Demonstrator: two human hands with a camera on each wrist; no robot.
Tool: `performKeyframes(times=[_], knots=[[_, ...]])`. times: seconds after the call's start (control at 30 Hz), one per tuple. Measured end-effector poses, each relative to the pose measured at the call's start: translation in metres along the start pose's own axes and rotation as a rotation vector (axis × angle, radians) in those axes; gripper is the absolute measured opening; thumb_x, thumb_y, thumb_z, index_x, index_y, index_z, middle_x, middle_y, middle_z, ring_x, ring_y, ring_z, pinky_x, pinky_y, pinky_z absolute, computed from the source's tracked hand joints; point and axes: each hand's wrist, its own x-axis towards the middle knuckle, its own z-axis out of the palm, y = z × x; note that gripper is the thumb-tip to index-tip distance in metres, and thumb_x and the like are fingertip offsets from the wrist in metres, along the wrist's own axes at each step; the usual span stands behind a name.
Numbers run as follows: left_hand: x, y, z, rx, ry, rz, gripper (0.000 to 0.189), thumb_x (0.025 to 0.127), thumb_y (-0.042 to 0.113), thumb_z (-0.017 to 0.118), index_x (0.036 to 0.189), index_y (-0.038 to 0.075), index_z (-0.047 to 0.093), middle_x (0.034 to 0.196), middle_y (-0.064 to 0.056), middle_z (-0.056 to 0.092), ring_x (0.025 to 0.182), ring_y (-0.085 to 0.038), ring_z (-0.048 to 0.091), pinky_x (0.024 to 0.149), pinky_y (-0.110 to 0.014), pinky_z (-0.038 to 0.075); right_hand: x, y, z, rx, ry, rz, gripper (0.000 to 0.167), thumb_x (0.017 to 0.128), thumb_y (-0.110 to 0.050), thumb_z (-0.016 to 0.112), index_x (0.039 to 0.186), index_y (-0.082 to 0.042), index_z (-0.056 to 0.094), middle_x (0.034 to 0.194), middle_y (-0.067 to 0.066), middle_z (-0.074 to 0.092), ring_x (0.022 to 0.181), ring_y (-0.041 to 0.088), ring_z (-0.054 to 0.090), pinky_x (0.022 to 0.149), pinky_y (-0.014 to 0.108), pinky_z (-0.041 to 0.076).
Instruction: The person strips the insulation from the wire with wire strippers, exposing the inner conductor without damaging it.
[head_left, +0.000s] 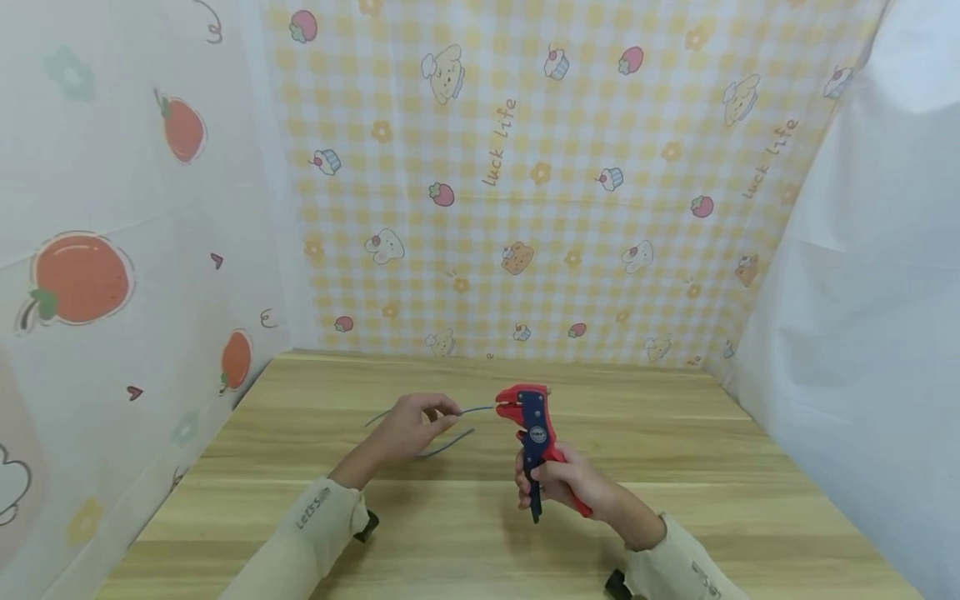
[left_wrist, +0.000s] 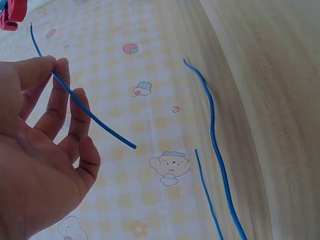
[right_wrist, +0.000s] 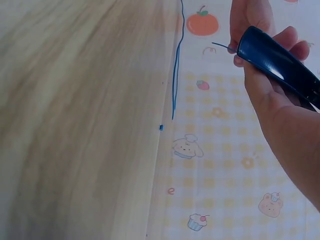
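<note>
Between thumb and index finger, my left hand (head_left: 416, 427) pinches a short blue wire (left_wrist: 100, 122); the other fingers are loosely curled. One end of that wire points right, its tip close in front of the wire stripper's mouth. My right hand (head_left: 573, 479) grips the handles of the red and dark blue wire stripper (head_left: 536, 421), which is held upright with its mouth facing left. In the right wrist view a dark blue handle (right_wrist: 277, 60) hides part of the right-hand fingers. Two more blue wires (left_wrist: 214, 125) lie below the left hand.
The wooden table (head_left: 660, 467) extends around both hands. A tiny blue piece (right_wrist: 161, 128) lies on it near the loose wires. A yellow checked cloth (head_left: 525, 217) stands behind the table, with a printed sheet (head_left: 150, 233) at left and a white sheet (head_left: 862, 333) at right.
</note>
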Motion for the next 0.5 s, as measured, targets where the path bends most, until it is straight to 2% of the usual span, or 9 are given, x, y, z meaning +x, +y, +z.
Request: performKeyframes(times=[0.3, 0.5], knots=[[-0.0001, -0.0024, -0.0018, 0.018, -0.033, -0.033, 0.011, 0.098, 0.015, 0.063, 0.104, 0.015, 0.072, 0.106, -0.005, 0.07, 0.085, -0.017, 0.057, 0.062, -0.029, 0.05, -0.0008, 0.0005, -0.0017, 0.002, 0.0, 0.015, 0.022, 0.094, 0.002, 0.039, 0.115, 0.0, 0.047, 0.096, 0.006, 0.06, 0.088, 0.018, 0.061, 0.087, 0.039, 0.054], [0.002, -0.007, -0.0018, 0.064, -0.048, -0.037, 0.01, 0.097, 0.015, 0.064, 0.102, 0.015, 0.072, 0.1, 0.001, 0.069, 0.081, -0.015, 0.058, 0.061, -0.029, 0.05, -0.0007, -0.0002, -0.0021, -0.008, 0.012, 0.014, 0.023, 0.094, 0.002, 0.037, 0.114, -0.001, 0.048, 0.095, 0.004, 0.059, 0.088, 0.018, 0.062, 0.087, 0.039, 0.054]])
